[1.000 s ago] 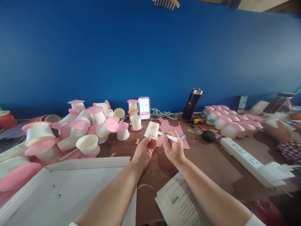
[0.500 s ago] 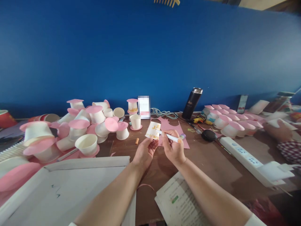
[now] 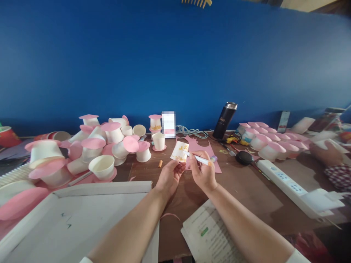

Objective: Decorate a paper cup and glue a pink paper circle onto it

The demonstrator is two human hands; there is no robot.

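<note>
A white paper cup [image 3: 179, 150] with golden-yellow markings on its side is held above the table by my left hand [image 3: 170, 178], whose fingers close on its lower edge. My right hand [image 3: 203, 171] grips a white marker pen [image 3: 199, 159] with an orange end, its tip side toward the cup's right edge. Whether the tip touches the cup I cannot tell. An orange pen cap [image 3: 160, 164] lies on the table left of my hands. Behind it stands a plain cup [image 3: 158, 141] on a pink disc, beside a stacked cup with yellow marks [image 3: 155, 122].
Many pink-topped cups [image 3: 93, 149] crowd the left, behind a white box lid [image 3: 104, 186]. Cut pink paper [image 3: 204, 149] lies behind my hands. A black thermos [image 3: 225, 120], a power strip [image 3: 282, 179] and more cups [image 3: 270, 150] occupy the right, near another person's hand [image 3: 327, 155]. Printed sheets [image 3: 211, 233] lie in front.
The cup has turned slightly in my left hand, so its yellow markings sit differently. My right hand keeps hold of the marker, and the view has shifted a little.
</note>
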